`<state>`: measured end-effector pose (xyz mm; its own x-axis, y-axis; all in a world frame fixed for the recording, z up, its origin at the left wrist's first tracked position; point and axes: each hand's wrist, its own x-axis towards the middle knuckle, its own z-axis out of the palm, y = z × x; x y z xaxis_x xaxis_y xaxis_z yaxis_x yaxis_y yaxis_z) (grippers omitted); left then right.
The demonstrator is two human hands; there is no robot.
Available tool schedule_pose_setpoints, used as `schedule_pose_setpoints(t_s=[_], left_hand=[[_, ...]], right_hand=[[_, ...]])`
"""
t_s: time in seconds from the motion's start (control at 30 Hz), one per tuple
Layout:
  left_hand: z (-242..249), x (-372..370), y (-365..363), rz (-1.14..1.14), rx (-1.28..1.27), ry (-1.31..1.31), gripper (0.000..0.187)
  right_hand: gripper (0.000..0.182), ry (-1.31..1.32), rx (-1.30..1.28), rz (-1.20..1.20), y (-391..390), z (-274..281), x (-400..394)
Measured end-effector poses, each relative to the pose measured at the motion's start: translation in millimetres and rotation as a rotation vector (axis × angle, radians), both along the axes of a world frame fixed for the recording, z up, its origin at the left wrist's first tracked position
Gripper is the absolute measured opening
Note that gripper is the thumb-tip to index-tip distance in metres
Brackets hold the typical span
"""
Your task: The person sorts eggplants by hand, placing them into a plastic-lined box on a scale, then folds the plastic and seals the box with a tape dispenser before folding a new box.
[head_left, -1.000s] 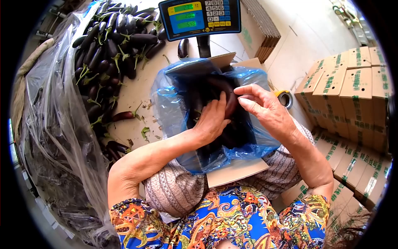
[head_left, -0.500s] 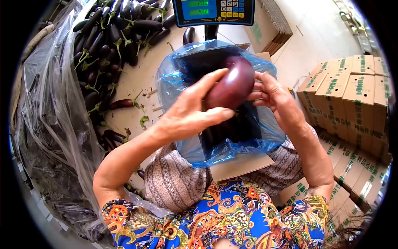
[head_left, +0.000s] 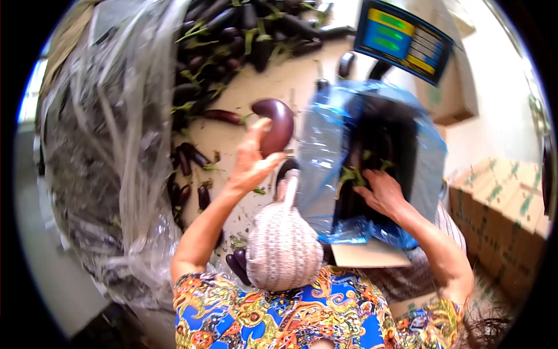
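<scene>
Eggplant (head_left: pixel 275 125): dark purple, curved, held up off the floor in the left hand (head_left: pixel 251 166), fingers wrapped round its lower end, thumb along its left side. It sits to the left of the lined box, clear of it, above the pale floor (head_left: pixel 256 87).

Right hand (head_left: pixel 381 192): inside the box (head_left: pixel 372 256), palm down, fingers spread and resting on the dark eggplants packed there; green stems show just beside the fingertips. It grips nothing that can be made out.

The box is cardboard, lined with a blue plastic bag (head_left: pixel 322 145) whose edges stand up round the opening. One flap of the cardboard projects toward the person at the near edge.

Scale display (head_left: pixel 404 41): blue and yellow panel, tilted, above and behind the box on a dark post.

Loose eggplants (head_left: pixel 232 41) lie heaped on the floor at upper left, with a few stragglers nearer the person. Clear plastic sheeting (head_left: pixel 104 163) bunches along the left. Stacked printed cartons (head_left: pixel 505 209) stand at right.
</scene>
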<state>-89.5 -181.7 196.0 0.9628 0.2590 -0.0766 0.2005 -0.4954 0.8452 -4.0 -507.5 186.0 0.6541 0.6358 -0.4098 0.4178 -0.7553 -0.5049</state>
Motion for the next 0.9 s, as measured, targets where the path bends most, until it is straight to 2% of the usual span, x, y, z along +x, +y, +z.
schedule_pose_setpoints(t_s=[0.03, 0.07, 0.1, 0.13, 0.17, 0.23, 0.3, 0.43, 0.47, 0.5, 0.53, 0.57, 0.63, 0.73, 0.83, 0.87, 0.9], left_hand=[[-29.0, -6.3, 6.0, 0.022, -0.058, 0.076, 0.076], [-66.6, -13.9, 10.4, 0.048, -0.052, 0.035, 0.075], [-89.5, -14.7, 10.1, 0.086, -0.059, 0.035, 0.076], [-122.0, -16.0, 12.3, 0.116, 0.113, -0.101, 0.081], [-125.8, -13.7, 13.8, 0.151, 0.197, -0.078, 0.085], [-136.3, -15.7, 17.7, 0.249, 0.386, -0.138, 0.083], [-141.1, -38.4, 23.4, 0.322, 0.371, -0.135, 0.076], [-204.7, -147.2, 90.7, 0.700, 0.592, 0.054, 0.070], [-222.3, -185.3, 110.5, 0.833, 0.609, 0.230, 0.069], [-226.7, -222.7, 130.4, 0.945, 0.458, 0.362, 0.072], [-234.5, -258.3, 143.0, 1.009, 0.495, 0.491, 0.077], [-238.8, -285.3, 148.4, 1.053, 0.502, 0.511, 0.080], [-233.6, -310.1, 151.8, 1.055, 0.433, 0.651, 0.086], [-250.1, -312.8, 150.8, 1.006, 0.214, 0.701, 0.074], [-222.7, -259.4, 122.4, 0.918, 0.077, 0.752, 0.064], [-238.9, -259.7, 109.2, 0.916, 0.031, 0.541, 0.055], [-248.2, -256.7, 97.9, 0.953, -0.457, 0.405, 0.053]], right_hand=[[0.034, -0.002, -0.081, 0.022, 3.1, 5.5, 4.9], [0.032, 0.038, -0.184, -0.080, 7.1, 4.3, 11.4], [0.028, -0.055, -0.091, -0.076, -2.0, -2.1, 19.2], [0.026, -0.168, -0.076, -0.101, -3.2, -1.8, 24.8], [0.026, -0.230, -0.015, -0.062, -13.5, -14.2, 29.6], [0.029, -0.171, -0.100, -0.040, -12.4, -18.9, 42.1], [0.032, -0.252, -0.175, -0.036, -3.4, -24.4, 42.5], [0.035, -0.358, -0.275, -0.013, 7.3, -25.8, 35.6], [0.030, -0.360, -0.317, 0.028, 8.3, -23.7, 33.0], [0.028, -0.331, -0.315, 0.041, 8.2, -19.4, 31.6], [0.027, -0.306, -0.313, 0.054, 7.7, -13.7, 31.6], [0.026, -0.283, -0.310, 0.066, 7.7, -8.0, 32.1], [0.024, -0.301, -0.286, 0.091, 9.1, 3.7, 30.9], [0.020, -0.281, -0.234, 0.108, 18.8, 28.5, 27.0], [0.014, -0.241, -0.036, 0.048, 39.6, 55.7, 21.7], [0.011, -0.231, 0.025, -0.004, 47.4, 64.9, 20.7], [0.008, -0.229, 0.067, -0.066, 50.5, 77.3, 19.5]])
